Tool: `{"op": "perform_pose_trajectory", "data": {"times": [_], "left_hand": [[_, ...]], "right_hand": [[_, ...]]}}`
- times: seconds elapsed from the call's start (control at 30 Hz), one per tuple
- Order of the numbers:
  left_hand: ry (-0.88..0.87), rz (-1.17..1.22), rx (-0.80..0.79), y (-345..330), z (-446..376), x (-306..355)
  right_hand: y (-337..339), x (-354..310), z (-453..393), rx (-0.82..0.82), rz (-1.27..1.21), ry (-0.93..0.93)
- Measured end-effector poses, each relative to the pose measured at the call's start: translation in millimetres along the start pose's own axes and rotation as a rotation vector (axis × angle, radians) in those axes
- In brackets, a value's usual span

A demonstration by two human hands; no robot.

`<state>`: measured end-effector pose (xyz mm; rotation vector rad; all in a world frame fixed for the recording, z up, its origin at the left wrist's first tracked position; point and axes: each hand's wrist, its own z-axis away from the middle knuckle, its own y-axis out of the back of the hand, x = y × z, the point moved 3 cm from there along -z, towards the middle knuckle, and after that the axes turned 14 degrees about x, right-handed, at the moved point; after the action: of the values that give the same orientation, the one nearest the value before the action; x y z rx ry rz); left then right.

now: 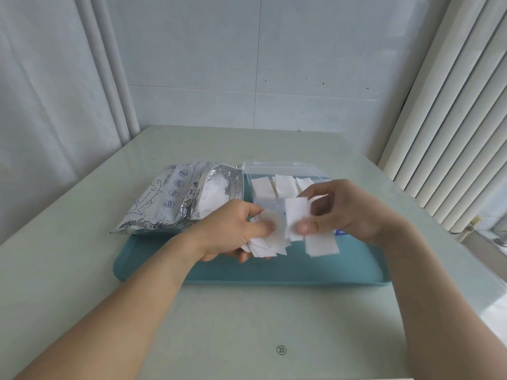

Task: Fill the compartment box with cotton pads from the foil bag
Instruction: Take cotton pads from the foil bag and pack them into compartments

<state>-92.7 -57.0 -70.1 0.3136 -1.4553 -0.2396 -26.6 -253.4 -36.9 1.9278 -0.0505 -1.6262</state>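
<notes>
The silver foil bag lies on its side at the left of a teal tray, its mouth open and white cotton pads showing inside. To its right stands the clear compartment box, with upright pads in its rear compartments. My left hand grips a fanned bunch of white pads above the tray. My right hand pinches one pad between thumb and fingers, right beside that bunch. Another pad hangs under my right hand.
The tray rests on a pale green table. A tiled wall stands behind, with white curtains at the left and vertical blinds at the right. The box's front part is hidden behind my hands.
</notes>
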Motion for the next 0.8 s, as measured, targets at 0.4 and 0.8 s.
{"op": "perform_pose_trajectory", "data": {"times": [0.4, 0.8], "left_hand": [[-0.040, -0.080, -0.115, -9, 6, 5], [0.033, -0.075, -0.155, -1, 1, -3]], "right_hand": [[-28, 0, 0, -0.007, 0.202, -0.047], [6, -16, 6, 0.087, -0.138, 0.173]]}}
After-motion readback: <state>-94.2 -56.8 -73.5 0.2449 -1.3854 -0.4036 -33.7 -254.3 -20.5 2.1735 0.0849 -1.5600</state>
